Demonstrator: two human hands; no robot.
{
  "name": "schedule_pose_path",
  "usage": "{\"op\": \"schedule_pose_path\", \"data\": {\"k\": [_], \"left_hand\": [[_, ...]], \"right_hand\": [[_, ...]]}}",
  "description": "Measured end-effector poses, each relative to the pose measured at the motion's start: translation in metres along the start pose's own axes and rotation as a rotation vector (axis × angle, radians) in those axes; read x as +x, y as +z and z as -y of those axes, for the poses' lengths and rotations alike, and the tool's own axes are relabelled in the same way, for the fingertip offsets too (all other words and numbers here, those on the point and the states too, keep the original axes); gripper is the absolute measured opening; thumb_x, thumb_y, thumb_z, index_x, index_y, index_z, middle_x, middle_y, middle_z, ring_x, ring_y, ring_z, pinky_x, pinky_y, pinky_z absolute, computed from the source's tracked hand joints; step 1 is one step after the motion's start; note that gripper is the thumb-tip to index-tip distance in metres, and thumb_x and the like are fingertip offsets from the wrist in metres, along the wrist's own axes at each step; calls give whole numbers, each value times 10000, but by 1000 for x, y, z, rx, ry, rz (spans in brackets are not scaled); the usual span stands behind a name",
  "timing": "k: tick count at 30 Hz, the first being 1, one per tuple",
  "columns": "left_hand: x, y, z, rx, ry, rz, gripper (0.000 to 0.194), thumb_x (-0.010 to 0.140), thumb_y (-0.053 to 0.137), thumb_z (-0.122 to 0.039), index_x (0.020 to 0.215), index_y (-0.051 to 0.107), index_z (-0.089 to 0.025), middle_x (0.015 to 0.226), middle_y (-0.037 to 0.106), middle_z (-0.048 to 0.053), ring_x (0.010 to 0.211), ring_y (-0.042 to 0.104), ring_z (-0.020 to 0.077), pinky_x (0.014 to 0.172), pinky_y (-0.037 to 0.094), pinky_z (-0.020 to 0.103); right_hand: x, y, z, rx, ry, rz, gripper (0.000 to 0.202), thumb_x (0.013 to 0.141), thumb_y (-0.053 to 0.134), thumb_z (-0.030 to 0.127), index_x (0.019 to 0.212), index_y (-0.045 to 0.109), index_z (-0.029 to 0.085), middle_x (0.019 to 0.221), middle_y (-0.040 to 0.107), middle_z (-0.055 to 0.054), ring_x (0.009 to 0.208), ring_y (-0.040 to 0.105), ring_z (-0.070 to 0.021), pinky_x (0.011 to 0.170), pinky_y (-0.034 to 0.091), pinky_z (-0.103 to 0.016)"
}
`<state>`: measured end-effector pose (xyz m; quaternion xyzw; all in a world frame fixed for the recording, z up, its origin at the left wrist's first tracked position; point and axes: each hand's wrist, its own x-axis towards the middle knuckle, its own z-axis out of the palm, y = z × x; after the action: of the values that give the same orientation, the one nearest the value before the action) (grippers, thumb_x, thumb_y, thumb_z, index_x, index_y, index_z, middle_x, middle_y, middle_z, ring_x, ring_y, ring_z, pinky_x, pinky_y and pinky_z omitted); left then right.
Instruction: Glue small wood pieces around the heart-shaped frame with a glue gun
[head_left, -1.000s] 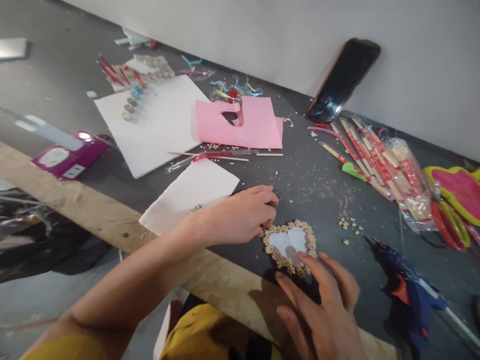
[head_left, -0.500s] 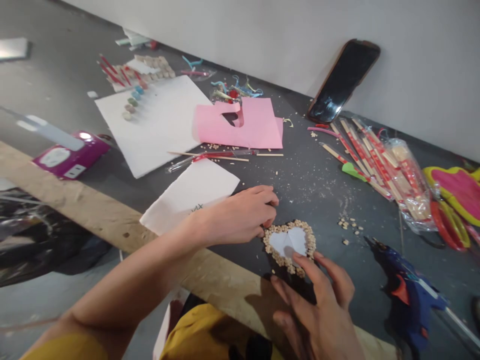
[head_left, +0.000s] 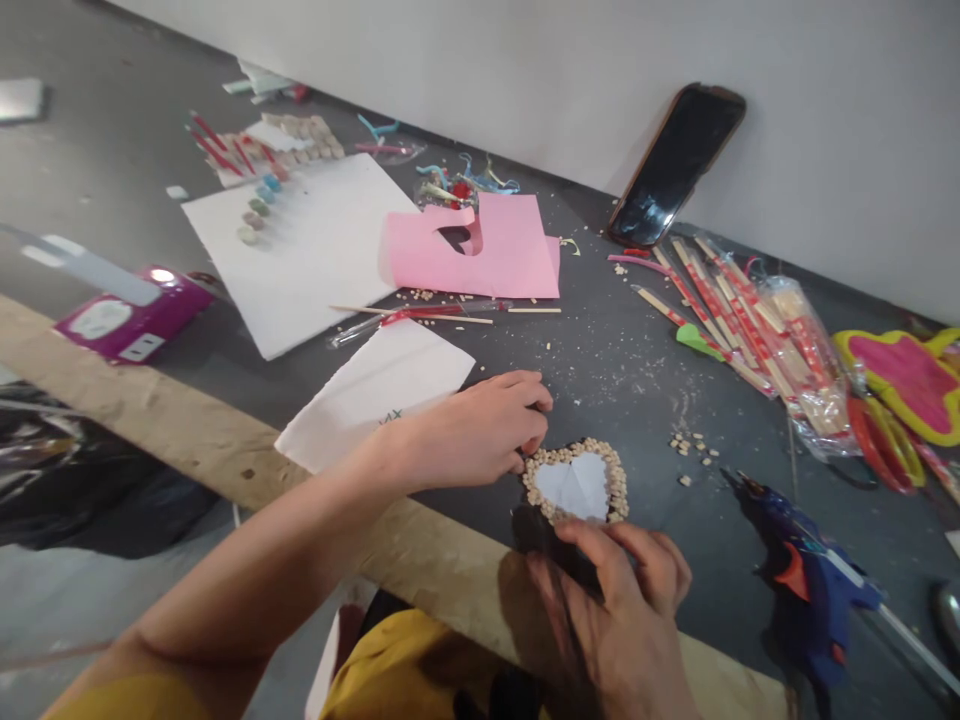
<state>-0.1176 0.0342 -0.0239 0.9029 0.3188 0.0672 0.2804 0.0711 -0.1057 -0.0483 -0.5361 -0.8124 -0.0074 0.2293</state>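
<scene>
Heart (head_left: pixel 574 486) lay near, right of centre.
The left hand (head_left: pixel 491 428) curled at its left rim, grip unclear; the right hand (head_left: pixel 634 615), loosely open, covered its near tip.

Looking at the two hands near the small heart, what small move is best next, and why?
Perhaps press lightly on the lower edge of the heart with the right hand: its fingers are at that edge, the left hand is at the left edge, and the glue gun lies aside, unheld.

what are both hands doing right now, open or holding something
Left hand: fingers curled beside the heart; any grip cannot be told.
Right hand: open, fingers loosely bent at the heart's lower edge.
</scene>
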Motion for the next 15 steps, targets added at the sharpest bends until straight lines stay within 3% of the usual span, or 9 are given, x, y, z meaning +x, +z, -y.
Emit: {"op": "schedule_pose_path", "data": {"k": [4, 7, 9, 11, 13, 15], "left_hand": [[-1, -2, -1, 2, 7, -10, 109, 777, 630, -74, 764, 601, -178, 1230, 563, 57, 1310, 408, 222, 1145, 277, 339], [-1, -4, -2, -1, -8, 10, 120, 770, 627, -57, 755, 596, -173, 1236, 561, 65, 1307, 415, 223, 1149, 270, 339], [-1, -3, -2, -6, -5, 8, 122, 767, 625, -52, 762, 597, -170, 1252, 549, 73, 1313, 409, 228, 1147, 272, 343], [-1, -2, -1, -19, -1, -2, 113, 766, 636, -65, 773, 600, -172, 1257, 543, 76, 1317, 402, 236, 1131, 297, 347], [0, -1, 0, -31, 5, -8, 108, 764, 647, -78, 780, 602, -174, 1254, 544, 75, 1315, 401, 242, 1115, 320, 351], [-1, -1, 1, -32, 9, -13, 108, 765, 648, -78, 774, 600, -175, 1251, 546, 73, 1311, 404, 241, 1110, 327, 354]], "right_hand": [[8, -14, -8, -10, -168, -27, 157, 875, 578, 205, 809, 691, 291, 862, 681, 36, 883, 548, -187, 864, 393, -368], [15, -36, -42, -124, -237, -49, 118, 893, 559, 211, 877, 665, 260, 875, 675, 9, 822, 601, -174, 811, 399, -373], [19, -50, -69, -293, -97, -125, 76, 890, 576, 248, 900, 649, 230, 896, 683, -38, 773, 618, -193, 821, 403, -410], [21, -58, -87, -401, 53, -165, 203, 912, 517, 239, 1072, 633, 191, 970, 686, -101, 833, 622, -242, 809, 425, -429], [22, -60, -91, -370, 104, -182, 285, 907, 510, 212, 1173, 599, 164, 1058, 665, -139, 929, 606, -274, 843, 442, -443], [20, -53, -81, -247, 46, -150, 260, 893, 537, 204, 1142, 608, 180, 1099, 639, -130, 995, 575, -276, 887, 442, -449]]}}
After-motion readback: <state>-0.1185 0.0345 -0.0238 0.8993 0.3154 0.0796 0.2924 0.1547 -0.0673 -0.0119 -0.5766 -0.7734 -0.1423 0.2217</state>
